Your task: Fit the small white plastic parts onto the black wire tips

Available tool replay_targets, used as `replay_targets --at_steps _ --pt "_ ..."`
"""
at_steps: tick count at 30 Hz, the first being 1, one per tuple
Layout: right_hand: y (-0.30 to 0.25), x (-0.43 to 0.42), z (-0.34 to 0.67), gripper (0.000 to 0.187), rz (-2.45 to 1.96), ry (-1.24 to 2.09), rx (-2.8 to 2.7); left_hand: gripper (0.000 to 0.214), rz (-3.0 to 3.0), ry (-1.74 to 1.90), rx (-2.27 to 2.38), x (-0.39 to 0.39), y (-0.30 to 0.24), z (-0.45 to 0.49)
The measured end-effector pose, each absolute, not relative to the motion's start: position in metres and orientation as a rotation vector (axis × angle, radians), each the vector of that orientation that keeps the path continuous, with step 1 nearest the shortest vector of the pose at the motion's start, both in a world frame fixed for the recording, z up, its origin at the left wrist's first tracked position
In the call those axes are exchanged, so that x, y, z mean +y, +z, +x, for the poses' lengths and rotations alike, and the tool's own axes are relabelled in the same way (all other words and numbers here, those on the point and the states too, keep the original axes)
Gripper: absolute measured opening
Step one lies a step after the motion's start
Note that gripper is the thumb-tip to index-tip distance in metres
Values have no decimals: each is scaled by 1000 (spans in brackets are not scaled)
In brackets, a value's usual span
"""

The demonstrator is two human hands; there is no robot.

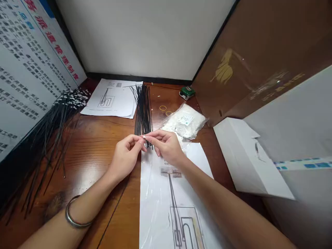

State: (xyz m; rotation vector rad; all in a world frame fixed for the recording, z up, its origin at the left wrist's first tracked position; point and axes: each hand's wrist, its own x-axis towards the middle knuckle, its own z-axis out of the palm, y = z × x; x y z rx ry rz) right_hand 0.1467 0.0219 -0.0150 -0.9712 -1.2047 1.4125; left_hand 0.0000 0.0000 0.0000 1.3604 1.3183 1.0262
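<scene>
My left hand [127,155] and my right hand [167,145] meet over the near end of a bundle of thin black wires [142,107]. Between the fingertips shows a small white connector [144,137], pinched by my right thumb and forefinger. The left thumb and forefinger are closed right beside it; what lies between them is hidden. Tiny white pieces show at the near wire ends, below my fingers. Under my right hand lies a printed drawing sheet [155,207] in a clear cover.
A clear bag of small white parts [188,119] lies beyond my right hand, near a green tape measure [187,92] and yellow rubber bands [163,108]. More white-tipped black wires [59,121] lean at the left. Paper sheets [111,98] lie behind; a white box [249,162] stands right.
</scene>
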Motion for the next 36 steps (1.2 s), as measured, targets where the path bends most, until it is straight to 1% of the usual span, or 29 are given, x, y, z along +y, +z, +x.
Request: replay_targets --at_steps 16,27,36 --pt "-18 21 150 17 -1003 1396 -1254 20 1391 1075 1281 -1 -2 0" --pt "-17 11 144 12 -1052 1154 -1387 21 1390 1059 1261 0 -3 -2" --pt "-18 11 143 14 -1059 1140 -1325 16 1292 1072 1249 1 -3 0"
